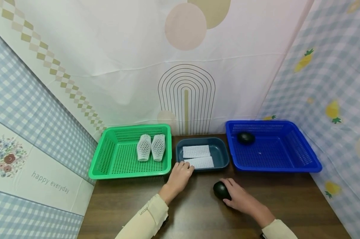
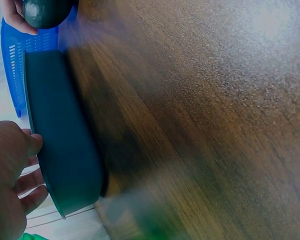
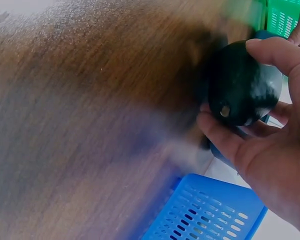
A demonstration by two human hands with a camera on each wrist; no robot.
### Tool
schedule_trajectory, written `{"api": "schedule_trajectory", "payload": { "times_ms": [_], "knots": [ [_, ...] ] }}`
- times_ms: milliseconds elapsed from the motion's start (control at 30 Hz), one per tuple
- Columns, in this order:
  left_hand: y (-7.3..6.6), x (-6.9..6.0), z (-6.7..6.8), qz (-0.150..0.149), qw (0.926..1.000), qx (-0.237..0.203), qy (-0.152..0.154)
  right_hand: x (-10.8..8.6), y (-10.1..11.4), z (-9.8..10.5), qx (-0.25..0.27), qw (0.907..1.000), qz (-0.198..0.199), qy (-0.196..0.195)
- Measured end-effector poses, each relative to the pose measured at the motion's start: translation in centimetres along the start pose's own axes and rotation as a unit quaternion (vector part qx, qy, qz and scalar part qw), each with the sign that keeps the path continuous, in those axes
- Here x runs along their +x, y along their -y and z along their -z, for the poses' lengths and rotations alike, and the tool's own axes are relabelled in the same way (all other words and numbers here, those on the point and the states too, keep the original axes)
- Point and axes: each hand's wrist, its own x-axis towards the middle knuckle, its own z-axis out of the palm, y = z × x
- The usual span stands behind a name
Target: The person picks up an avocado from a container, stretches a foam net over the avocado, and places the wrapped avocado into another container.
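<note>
My right hand (image 1: 238, 196) grips a dark green avocado (image 1: 221, 190) over the table, thumb on one side and fingers on the other; its stem scar shows in the right wrist view. My left hand (image 1: 180, 174) is at the near left rim of the dark teal tray (image 1: 224, 162), its fingers reaching over the edge. Inside that tray lie flat white foam net sleeves (image 1: 196, 151); the left fingertips are beside the nearer sleeve's left end. In the left wrist view the fingers (image 2: 32, 200) look loosely bent, with no sleeve visible between them.
A green basket (image 1: 117, 176) on the left holds two bulging white foam net sleeves (image 1: 158, 147). The blue basket (image 1: 275, 169) on the right holds another avocado (image 1: 245, 137). All stand on a brown wooden table (image 1: 198, 215) against a patterned cloth wall.
</note>
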Motion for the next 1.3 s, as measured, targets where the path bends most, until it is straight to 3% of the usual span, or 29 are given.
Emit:
{"api": "schedule_trajectory", "payload": {
  "times_ms": [500, 767, 933, 1133, 1300],
  "knots": [
    [-0.1, 0.1, -0.2, 0.007, 0.9998, 0.004, 0.019, 0.1, 0.4, -0.4, 0.015, 0.9995, -0.025, 0.007],
    [-0.1, 0.1, -0.2, 0.005, 0.9999, 0.007, 0.013, 0.2, 0.6, -0.5, 0.024, 0.9993, -0.027, 0.009],
    [0.0, 0.3, 0.0, 0.012, 0.9996, -0.011, 0.025, -0.1, 0.8, -0.3, 0.024, 0.9995, -0.020, 0.001],
    [0.6, 2.3, 0.6, 0.039, 0.9975, -0.042, 0.043, -0.5, 1.5, 1.3, -0.013, 0.9987, 0.018, -0.045],
    [1.3, 4.7, 0.6, 0.046, 0.9924, -0.062, 0.097, -0.4, 2.2, 2.9, -0.033, 0.9952, 0.052, -0.077]
  ]
}}
